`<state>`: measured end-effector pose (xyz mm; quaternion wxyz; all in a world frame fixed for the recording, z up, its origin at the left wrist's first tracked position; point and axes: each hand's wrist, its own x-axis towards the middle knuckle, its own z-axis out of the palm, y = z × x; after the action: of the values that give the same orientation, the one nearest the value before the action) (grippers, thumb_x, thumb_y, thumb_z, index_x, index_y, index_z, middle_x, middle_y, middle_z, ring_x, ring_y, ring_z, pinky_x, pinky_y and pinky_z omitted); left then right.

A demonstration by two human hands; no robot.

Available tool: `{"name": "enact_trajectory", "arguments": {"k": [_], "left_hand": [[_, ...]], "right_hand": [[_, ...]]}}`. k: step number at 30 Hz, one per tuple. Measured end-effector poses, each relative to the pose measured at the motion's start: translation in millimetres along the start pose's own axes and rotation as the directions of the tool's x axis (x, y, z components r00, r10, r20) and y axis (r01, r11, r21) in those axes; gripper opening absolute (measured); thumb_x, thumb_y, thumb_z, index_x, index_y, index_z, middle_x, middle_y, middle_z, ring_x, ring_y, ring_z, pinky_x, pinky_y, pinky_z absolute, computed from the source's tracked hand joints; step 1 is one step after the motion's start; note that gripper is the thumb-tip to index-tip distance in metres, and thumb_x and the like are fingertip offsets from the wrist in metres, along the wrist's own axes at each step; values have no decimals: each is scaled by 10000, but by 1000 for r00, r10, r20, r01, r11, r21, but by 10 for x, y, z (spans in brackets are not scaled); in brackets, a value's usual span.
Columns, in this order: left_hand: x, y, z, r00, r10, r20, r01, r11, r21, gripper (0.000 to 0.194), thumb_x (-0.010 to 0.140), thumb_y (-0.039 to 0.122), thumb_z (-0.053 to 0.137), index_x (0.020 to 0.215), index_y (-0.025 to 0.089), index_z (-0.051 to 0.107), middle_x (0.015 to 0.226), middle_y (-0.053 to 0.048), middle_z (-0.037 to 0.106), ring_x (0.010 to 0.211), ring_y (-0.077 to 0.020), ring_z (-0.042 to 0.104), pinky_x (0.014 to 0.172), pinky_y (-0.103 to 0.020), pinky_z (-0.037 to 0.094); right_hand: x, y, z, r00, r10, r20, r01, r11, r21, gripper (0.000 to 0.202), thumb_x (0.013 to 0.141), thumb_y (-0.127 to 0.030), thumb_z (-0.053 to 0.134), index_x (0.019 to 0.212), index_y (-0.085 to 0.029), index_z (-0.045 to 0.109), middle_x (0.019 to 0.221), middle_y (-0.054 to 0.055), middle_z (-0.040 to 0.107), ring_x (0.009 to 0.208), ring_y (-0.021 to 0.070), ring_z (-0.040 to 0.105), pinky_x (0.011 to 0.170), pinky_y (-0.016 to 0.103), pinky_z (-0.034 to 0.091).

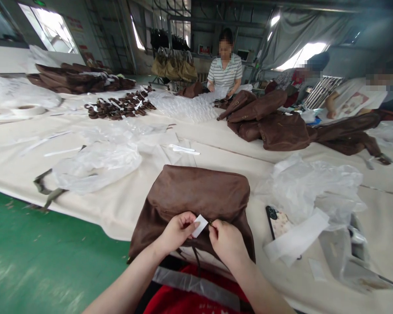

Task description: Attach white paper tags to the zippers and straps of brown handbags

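Note:
A brown leather bag (pixel 199 192) lies at the near edge of the cloth-covered table, in front of my body. Over its lower part, my left hand (pixel 180 230) pinches a small white paper piece (pixel 200 226) between thumb and fingers. Close to the paper's right side, my right hand (pixel 225 237) has its fingers closed on a small dark metal piece (pixel 210 223), which looks like a zipper pull. Dark straps hang below the hands, near the bag's lower edge.
Plastic wrap (pixel 98 165) and a green strap (pixel 49 187) lie left. A phone (pixel 277 222), white paper (pixel 298 237) and more plastic (pixel 314 183) are right. Brown bags (pixel 281 131) lie beyond. A person (pixel 225 72) stands across the table; others work at the right.

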<state>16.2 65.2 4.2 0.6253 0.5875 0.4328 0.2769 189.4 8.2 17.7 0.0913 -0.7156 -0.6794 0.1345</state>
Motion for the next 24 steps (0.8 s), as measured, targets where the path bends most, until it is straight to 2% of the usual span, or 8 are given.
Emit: {"name": "enact_trajectory", "arguments": {"k": [4,7,10,14,18,20,22,24], "left_hand": [[-72,55,150,991,121,-54,-99,946,307,147,839,287,561,793,180,649,728,-18,674,649,-138,597,619,-226,458],[-91,102,296,982,173,-80,-119,883,455,178,821,183,515,814,192,692,759,-31,709,687,-162,633,642,-237,457],[-80,126,399,976,188,-107,-112,862,495,199,812,150,501,803,192,695,746,-34,711,682,-170,641,654,-246,459],[-90,112,432,971,197,-134,-101,849,519,204,841,161,497,854,203,696,796,-33,729,717,-167,664,681,-243,459],[-135,90,417,963,210,-167,-34,714,700,190,873,203,499,799,191,674,753,-55,721,682,-183,662,626,-253,421],[-149,97,421,961,218,-168,-23,673,739,183,871,200,504,801,189,673,765,-61,725,696,-192,666,630,-260,417],[-151,117,434,962,215,-168,-34,705,709,175,859,185,515,811,195,683,776,-51,729,696,-186,666,637,-256,426],[-147,141,452,965,211,-157,-71,785,615,190,855,175,516,848,206,703,803,-35,736,718,-175,671,665,-244,452]], "right_hand": [[-37,54,-35,999,-23,-47,25,999,33,217,949,-221,468,796,-202,621,785,23,705,757,165,660,652,250,370],[-53,57,-50,996,-41,-79,43,998,35,215,941,-225,469,782,-198,611,770,26,701,738,167,654,630,258,357],[-59,24,-52,998,-26,-65,26,1000,3,210,932,-238,469,788,-194,616,771,35,705,725,168,653,601,263,345],[-74,9,-85,998,-21,-61,19,999,-36,200,926,-245,471,806,-196,623,780,43,703,718,165,649,582,259,336],[-89,38,-136,996,-18,-88,17,1000,-18,184,910,-227,486,774,-203,607,763,31,694,708,160,638,589,255,328],[-91,44,-143,997,-15,-79,16,1000,15,182,909,-231,491,771,-205,607,765,27,698,714,158,639,595,253,329],[-90,40,-135,998,-13,-63,15,999,38,173,906,-236,498,781,-207,615,774,25,703,723,159,643,597,254,331],[-88,29,-117,999,-10,-52,13,999,49,166,905,-242,504,793,-207,621,779,22,703,729,161,646,597,253,335]]}}
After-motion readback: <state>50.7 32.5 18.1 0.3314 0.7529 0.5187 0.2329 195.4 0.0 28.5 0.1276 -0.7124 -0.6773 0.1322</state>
